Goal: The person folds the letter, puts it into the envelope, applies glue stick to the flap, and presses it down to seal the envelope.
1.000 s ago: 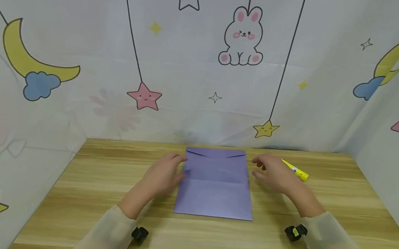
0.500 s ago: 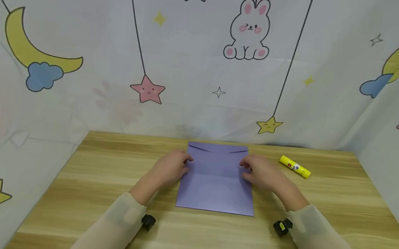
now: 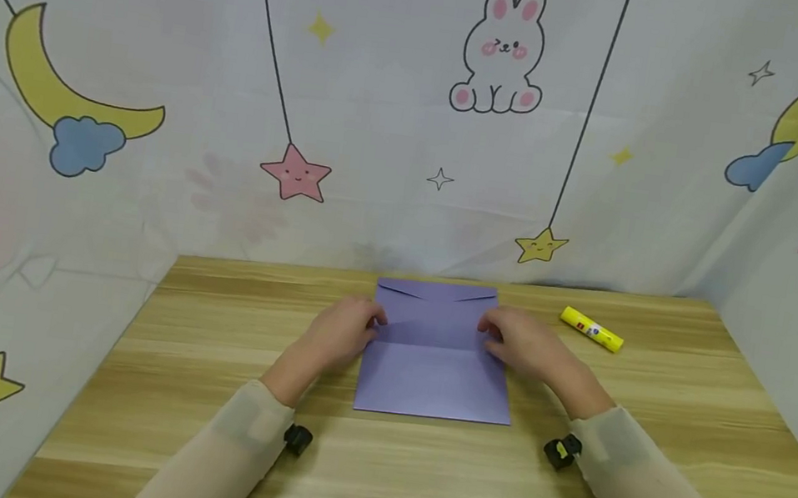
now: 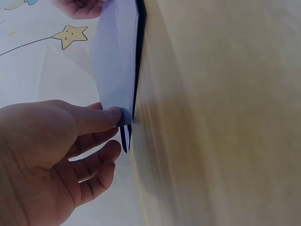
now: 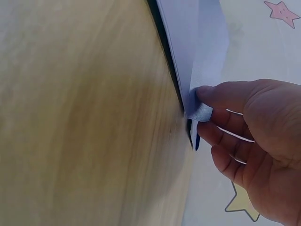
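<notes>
A purple paper envelope (image 3: 434, 384) lies on the wooden table, a crease running across its middle and its far end folded over in a shallow flap (image 3: 436, 289). My left hand (image 3: 343, 331) pinches a side flap at its left edge; in the left wrist view the thumb lies on that side flap (image 4: 116, 96) with fingers behind it. On the opposite edge my right hand (image 3: 526, 347) pinches the matching side flap (image 5: 202, 113) between thumb and curled fingers. Both side flaps are partly hidden by the hands in the head view.
A yellow glue stick (image 3: 591, 329) lies on the table (image 3: 406, 485) beyond my right hand. Behind and beside the table hangs a white cloth (image 3: 387, 113) printed with stars, moons and a rabbit. A small black device (image 3: 298, 439) sits at my left wrist.
Both hands have come inward onto the envelope's side edges, the right one moving left away from the glue stick, which now shows fully. Over the last half second the hands barely moved.
</notes>
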Tool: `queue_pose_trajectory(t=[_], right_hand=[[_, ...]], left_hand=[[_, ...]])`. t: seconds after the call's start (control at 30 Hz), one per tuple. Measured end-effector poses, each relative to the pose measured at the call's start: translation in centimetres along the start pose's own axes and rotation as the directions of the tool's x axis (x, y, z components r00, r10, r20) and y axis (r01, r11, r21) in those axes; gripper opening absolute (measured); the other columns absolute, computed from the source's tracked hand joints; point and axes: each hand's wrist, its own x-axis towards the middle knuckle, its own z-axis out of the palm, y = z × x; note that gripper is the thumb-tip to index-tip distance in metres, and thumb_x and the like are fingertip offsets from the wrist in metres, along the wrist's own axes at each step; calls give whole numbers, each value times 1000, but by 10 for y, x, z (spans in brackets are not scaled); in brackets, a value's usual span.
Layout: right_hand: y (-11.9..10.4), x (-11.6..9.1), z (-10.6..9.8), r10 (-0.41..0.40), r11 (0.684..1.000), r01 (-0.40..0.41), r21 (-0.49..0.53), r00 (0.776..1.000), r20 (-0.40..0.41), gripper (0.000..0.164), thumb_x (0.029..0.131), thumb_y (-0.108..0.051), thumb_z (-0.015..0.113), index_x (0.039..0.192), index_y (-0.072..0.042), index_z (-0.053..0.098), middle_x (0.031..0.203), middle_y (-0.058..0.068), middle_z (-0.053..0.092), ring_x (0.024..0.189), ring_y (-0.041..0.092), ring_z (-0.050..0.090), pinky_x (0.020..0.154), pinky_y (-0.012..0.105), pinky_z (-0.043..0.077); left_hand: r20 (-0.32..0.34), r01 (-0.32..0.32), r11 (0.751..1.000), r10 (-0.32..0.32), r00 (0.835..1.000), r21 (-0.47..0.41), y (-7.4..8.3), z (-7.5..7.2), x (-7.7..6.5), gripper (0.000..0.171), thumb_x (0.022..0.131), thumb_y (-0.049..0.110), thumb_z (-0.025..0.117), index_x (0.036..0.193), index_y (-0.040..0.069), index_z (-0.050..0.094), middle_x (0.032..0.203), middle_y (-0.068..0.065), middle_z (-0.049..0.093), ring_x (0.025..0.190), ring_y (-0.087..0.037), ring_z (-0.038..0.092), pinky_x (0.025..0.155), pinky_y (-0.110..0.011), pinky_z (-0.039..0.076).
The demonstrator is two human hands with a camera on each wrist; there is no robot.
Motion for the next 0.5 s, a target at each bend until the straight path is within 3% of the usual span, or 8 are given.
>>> queue_pose_trajectory(t=[0.2, 0.5], right_hand=[[0, -3, 0, -32, 999, 33, 15, 999, -44, 13, 98, 0, 72, 110, -5, 74, 96, 1, 68, 86, 18, 61, 80, 40, 55], [-7, -17, 0, -102, 995, 101, -11, 989, -103, 19, 96, 6, 71, 106, -9, 78, 102, 2, 71, 92, 17, 67, 83, 40, 59]], left_hand=[[-34, -19, 1000, 19, 999, 13, 2, -2, -3, 11, 96, 5, 78, 103, 13, 79, 96, 0, 70, 91, -18, 65, 80, -38, 56], [-114, -138, 988, 146, 983, 76, 3, -4, -10, 15, 89, 0, 82, 86, 15, 81, 92, 2, 76, 91, -21, 72, 81, -39, 59]])
